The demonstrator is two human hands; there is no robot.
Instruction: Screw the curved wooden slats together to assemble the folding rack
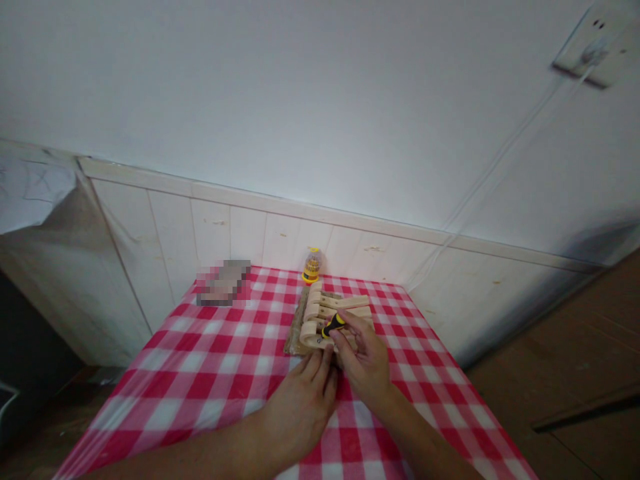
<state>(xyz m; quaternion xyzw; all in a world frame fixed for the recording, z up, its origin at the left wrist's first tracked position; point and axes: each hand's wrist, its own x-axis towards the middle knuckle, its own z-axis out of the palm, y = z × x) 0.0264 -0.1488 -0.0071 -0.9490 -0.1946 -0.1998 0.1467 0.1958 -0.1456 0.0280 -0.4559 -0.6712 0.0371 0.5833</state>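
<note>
My right hand (365,353) is closed around a screwdriver (333,325) with a yellow and black handle, tilted down toward the left. Its tip meets the nearest of several pale wooden slats with curled left ends (311,328), close to a small dark hole or screw. Under the slats lies a rough brown board (295,340), showing along their left side. My left hand (310,393) is at the near edge of this wooden piece, its fingertips pressed on it and its thumb side partly hidden.
A clear container with a yellow base and label (311,267) stands behind the wood, near the wall. At the table's back left lies a blurred-out flat object (224,283). A red and white checked cloth (225,373) covers the table. A white cable (480,180) hangs from a wall socket (595,50).
</note>
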